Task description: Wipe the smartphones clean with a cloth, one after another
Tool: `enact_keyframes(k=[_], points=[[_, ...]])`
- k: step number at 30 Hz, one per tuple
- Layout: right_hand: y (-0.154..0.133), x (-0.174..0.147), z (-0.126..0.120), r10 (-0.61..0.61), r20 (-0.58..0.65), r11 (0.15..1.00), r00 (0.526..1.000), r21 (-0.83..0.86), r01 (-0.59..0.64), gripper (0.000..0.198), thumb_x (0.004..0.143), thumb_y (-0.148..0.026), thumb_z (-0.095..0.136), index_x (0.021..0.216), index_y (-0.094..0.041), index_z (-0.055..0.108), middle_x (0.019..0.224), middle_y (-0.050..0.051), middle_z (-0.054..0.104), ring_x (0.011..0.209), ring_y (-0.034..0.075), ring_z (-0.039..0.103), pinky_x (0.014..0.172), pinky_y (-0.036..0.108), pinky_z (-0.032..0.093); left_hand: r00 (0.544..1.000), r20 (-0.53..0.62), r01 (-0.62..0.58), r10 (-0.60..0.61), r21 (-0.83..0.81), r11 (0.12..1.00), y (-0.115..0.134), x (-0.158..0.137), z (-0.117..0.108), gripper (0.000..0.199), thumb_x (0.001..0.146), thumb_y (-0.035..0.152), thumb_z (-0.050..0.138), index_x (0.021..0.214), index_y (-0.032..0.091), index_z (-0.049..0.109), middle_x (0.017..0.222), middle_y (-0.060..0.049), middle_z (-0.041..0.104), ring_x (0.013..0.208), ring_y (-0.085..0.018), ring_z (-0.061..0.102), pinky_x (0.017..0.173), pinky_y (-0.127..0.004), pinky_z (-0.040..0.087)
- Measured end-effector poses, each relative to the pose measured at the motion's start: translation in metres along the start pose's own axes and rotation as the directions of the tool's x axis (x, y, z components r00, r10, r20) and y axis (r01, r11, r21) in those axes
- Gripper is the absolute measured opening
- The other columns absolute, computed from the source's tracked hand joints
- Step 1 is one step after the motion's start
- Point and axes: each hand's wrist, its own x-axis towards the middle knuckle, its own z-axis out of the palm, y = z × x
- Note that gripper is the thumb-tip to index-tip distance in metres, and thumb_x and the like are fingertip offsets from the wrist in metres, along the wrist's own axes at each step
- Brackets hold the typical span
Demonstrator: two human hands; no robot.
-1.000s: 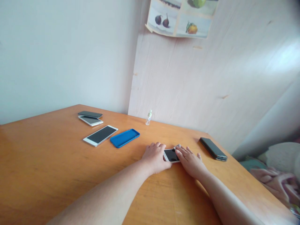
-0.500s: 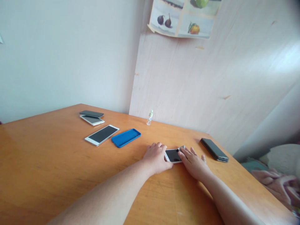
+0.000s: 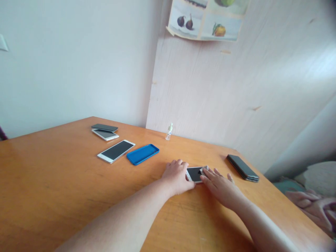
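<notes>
A white phone lies on the wooden table with its dark screen up. My left hand is closed around its left end, thumb at the near edge and fingers at the far one. On the screen's right part sits a small greyish cloth, pinned beneath the fingertips of my right hand. The fingers of that hand are nearly straight and cover the phone's right end.
Left of my hands lie a blue phone case, a white phone and a dark phone resting on another white one. A small clear bottle stands near the wall. Stacked dark phones lie at right.
The cloth and my right fingertips have shifted slightly toward me over the screen. My left hand keeps its hold on the phone. The camera view has turned a little left.
</notes>
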Motion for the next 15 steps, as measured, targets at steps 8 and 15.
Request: enact_keyframes(k=[8, 15], points=[[-0.026, -0.021, -0.013, -0.287, 0.064, 0.951, 0.956, 0.138, 0.276, 0.057, 0.1, -0.056, 0.027, 0.147, -0.027, 0.043, 0.153, 0.01, 0.041, 0.146, 0.029, 0.026, 0.116, 0.059, 0.018, 1.0, -0.001, -0.002, 0.002, -0.021, 1.0, -0.001, 0.0, -0.001, 0.049, 0.075, 0.064, 0.059, 0.102, 0.023, 0.063, 0.106, -0.01, 0.061, 0.1, -0.031, 0.057, 0.083, -0.043, 0.047], [0.0, -0.015, -0.018, -0.043, 0.006, 0.999, 0.999, 0.001, 0.043, 0.048, 0.099, -0.048, 0.034, 0.134, -0.024, 0.056, 0.146, 0.015, 0.049, 0.137, 0.036, 0.041, 0.106, 0.07, 0.025, 0.999, 0.035, 0.006, -0.006, -0.021, 1.0, -0.001, 0.0, -0.004, 0.047, 0.069, 0.06, 0.068, 0.099, 0.024, 0.064, 0.104, -0.009, 0.06, 0.098, -0.03, 0.057, 0.082, -0.039, 0.045]])
